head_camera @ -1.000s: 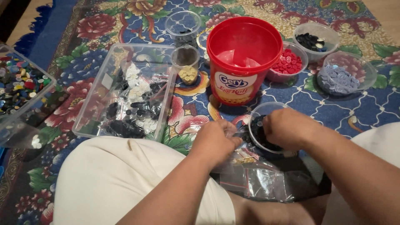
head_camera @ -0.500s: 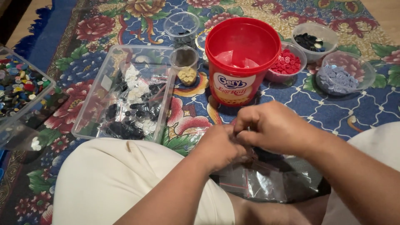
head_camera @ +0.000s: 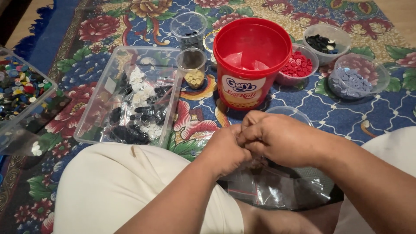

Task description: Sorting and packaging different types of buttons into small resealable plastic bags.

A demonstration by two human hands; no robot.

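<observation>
right hand (head_camera: 284, 141) now off the bowl (head_camera: 289, 113), against left hand (head_camera: 225, 149) (fingers pinched together, contents hidden)

We see our left hand (head_camera: 225, 149) and right hand (head_camera: 277, 138) pressed together, fingertips meeting over a heap of small clear plastic bags (head_camera: 277, 190) lying crumpled on the rug between our knees. What the fingers pinch is hidden. Just behind our hands, a clear round bowl (head_camera: 289, 113) shows only its rim.
</observation>
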